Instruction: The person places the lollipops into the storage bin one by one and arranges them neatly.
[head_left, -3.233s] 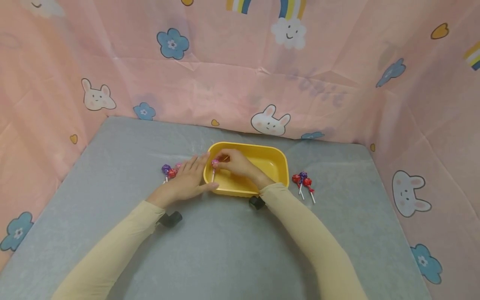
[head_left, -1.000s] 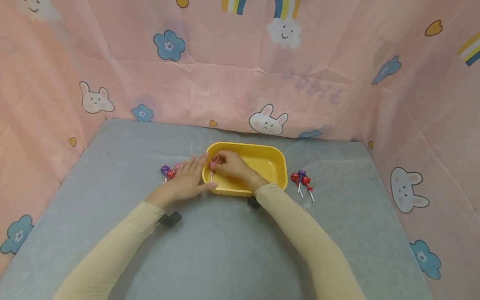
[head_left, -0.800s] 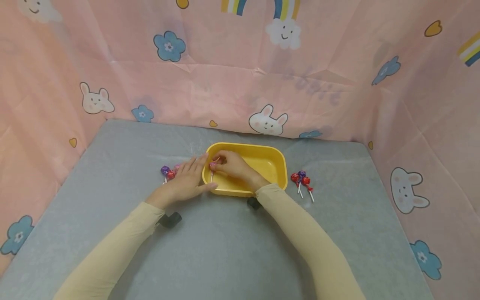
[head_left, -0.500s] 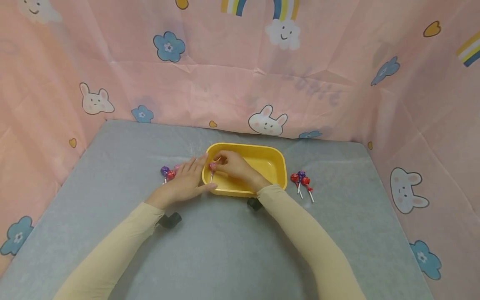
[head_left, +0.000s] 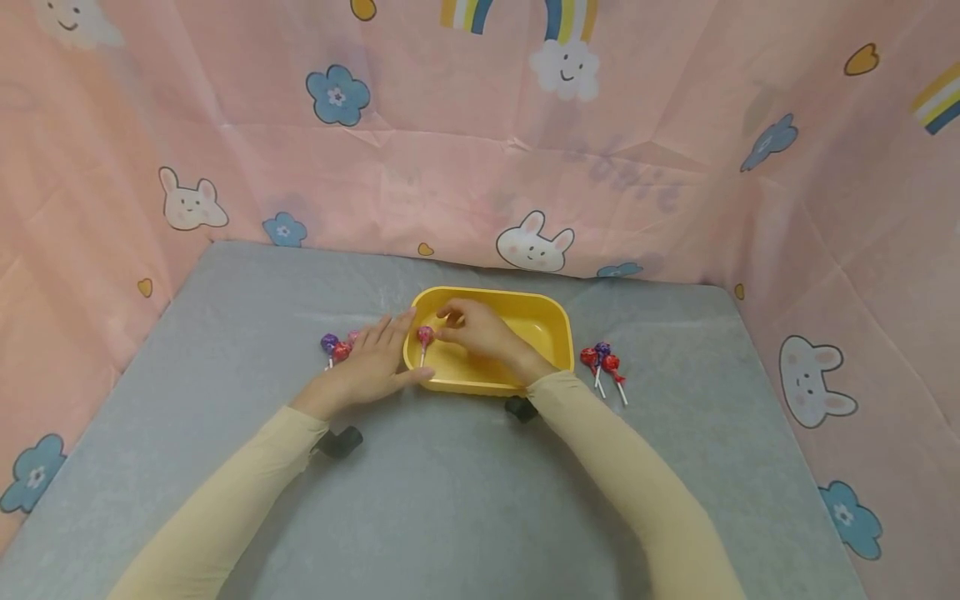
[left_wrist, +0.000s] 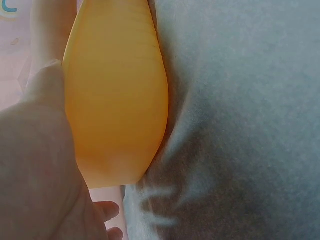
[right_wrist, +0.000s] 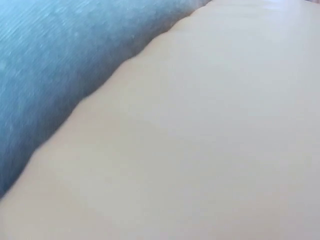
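A yellow tray (head_left: 480,387) stands on the grey table. Inside its left end lies a pink lollipop (head_left: 425,333), its white stick toward the front wall. My right hand (head_left: 483,333) hovers in the tray just right of this lollipop, fingers loosely bent and parted, holding nothing. Straight-fingered, my left hand (head_left: 367,360) rests against the tray's left end, thumb at the near corner. The left wrist view shows that hand (left_wrist: 40,170) along the tray's outer wall (left_wrist: 117,95). A pale surface fills most of the right wrist view and hides the fingers there.
Left of the left hand lie a purple lollipop (head_left: 329,342), a red lollipop (head_left: 342,351) and a partly covered pink lollipop (head_left: 354,337). Several red and purple lollipops (head_left: 611,363) lie right of the tray. A pink printed curtain (head_left: 450,183) encloses the table's back and sides.
My right hand has let go of the pink lollipop and drawn slightly to the right. The lollipop now lies by itself in the tray. The left hand has stayed put.
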